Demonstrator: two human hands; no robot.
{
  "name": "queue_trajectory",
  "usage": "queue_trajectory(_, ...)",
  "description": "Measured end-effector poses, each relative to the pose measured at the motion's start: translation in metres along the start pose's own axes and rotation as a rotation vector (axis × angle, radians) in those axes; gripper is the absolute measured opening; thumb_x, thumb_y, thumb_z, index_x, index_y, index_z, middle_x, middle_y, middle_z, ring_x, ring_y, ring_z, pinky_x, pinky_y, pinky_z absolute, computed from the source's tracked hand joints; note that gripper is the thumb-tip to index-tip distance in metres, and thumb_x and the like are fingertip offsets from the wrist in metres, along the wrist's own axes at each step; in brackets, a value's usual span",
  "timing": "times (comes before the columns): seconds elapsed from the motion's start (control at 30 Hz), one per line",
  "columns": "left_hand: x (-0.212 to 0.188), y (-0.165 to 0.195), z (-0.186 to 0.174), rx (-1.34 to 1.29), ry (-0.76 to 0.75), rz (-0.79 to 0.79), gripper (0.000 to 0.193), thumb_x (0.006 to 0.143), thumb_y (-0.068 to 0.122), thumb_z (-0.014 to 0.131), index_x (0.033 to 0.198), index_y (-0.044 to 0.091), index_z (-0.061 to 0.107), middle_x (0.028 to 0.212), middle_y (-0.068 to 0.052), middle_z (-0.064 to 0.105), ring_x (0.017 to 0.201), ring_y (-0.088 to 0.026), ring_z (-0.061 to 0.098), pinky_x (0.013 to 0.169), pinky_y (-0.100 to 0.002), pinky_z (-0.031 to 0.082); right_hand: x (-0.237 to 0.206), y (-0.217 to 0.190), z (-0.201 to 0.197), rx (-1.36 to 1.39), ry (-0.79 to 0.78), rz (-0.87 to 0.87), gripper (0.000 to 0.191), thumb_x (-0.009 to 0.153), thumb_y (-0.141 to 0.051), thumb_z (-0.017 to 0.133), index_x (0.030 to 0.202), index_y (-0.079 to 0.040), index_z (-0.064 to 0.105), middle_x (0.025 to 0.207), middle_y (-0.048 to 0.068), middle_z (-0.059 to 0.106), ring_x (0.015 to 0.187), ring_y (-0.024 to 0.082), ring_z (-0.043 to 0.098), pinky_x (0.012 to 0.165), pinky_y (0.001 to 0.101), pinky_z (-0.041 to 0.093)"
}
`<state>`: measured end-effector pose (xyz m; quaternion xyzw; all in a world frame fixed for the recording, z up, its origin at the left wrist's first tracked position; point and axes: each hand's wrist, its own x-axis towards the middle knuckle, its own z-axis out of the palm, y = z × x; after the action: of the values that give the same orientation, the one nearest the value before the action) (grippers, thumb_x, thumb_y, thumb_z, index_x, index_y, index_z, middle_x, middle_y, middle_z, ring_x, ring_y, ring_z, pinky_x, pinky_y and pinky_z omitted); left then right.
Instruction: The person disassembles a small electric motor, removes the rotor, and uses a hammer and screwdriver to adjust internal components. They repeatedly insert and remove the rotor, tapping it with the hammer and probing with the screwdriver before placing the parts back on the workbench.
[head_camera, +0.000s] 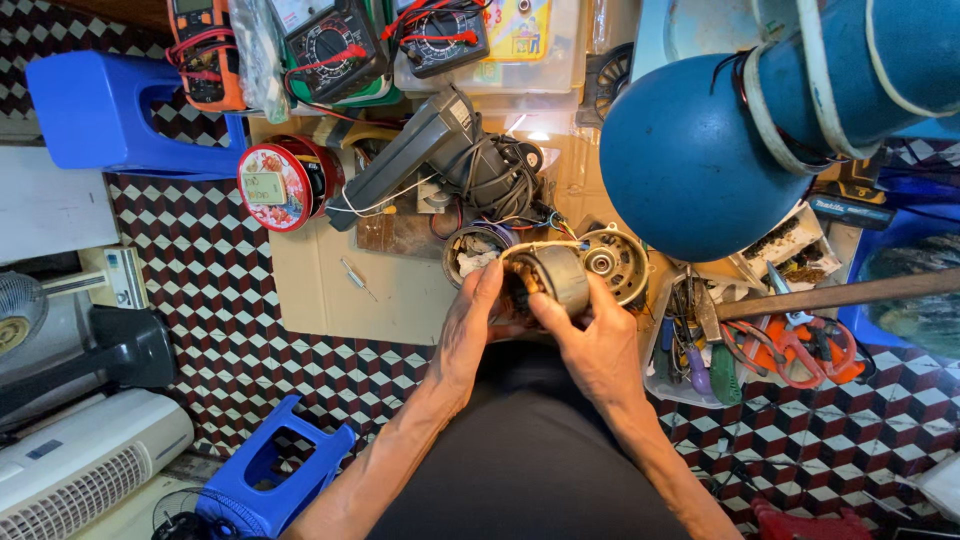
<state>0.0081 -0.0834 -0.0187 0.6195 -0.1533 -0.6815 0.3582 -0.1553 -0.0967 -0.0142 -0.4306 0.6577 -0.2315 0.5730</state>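
Both hands (535, 335) cup the motor stator (548, 280), thumbs on top.

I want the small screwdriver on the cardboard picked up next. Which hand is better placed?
Left, probably. The left hand is on the motor's left side, nearer the screwdriver; the right hand would have to cross over.

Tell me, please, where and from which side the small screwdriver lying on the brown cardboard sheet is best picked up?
Pinch the small screwdriver at its thicker upper-left handle end, coming from straight above. It lies flat and slanted on the brown cardboard sheet, alone, with bare cardboard on both sides for fingertips. Both the left hand and right hand are on the grey metal motor core.
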Motion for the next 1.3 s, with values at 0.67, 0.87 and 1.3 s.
queue_trajectory(0.67,-0.034,-0.036,-0.057,-0.694,-0.264,-0.321,0.056,0.095,0.059,0.056,0.126,0.014,0.064,0.115,-0.009,0.071,0.1,-0.024,0.069,0.074,-0.038,0.058,-0.084,0.019,0.025,0.057,-0.079,-0.251,0.071,0.09,-0.019,0.075,0.15,0.001,0.042,0.145,0.02,0.057,0.135,0.026,0.057,0.11,0.0379,0.049)
queue_trajectory(0.87,-0.048,-0.048,-0.055,-0.869,-0.369,-0.421,0.077,0.093,0.067,0.055,0.134,0.002,0.062,0.118,-0.022,0.07,0.1,-0.031,0.071,0.078,-0.037,0.063,-0.099,0.034,0.028,0.192,-0.062,-0.222,0.07,0.091,-0.014,0.073,0.151,0.001,0.041,0.146,0.021,0.056,0.133,0.026,0.058,0.111,0.0375,0.048)
queue_trajectory(1.3,-0.058,-0.053,-0.069,-0.899,-0.554,-0.456,0.075,0.096,0.068,0.053,0.131,0.003,0.063,0.115,-0.021,0.069,0.09,-0.029,0.071,0.071,-0.037,0.061,-0.123,0.019,0.038,0.108,-0.113,-0.295,0.063,0.091,-0.013,0.072,0.147,0.0,0.046,0.143,0.016,0.06,0.137,0.024,0.056,0.116,0.0379,0.043)
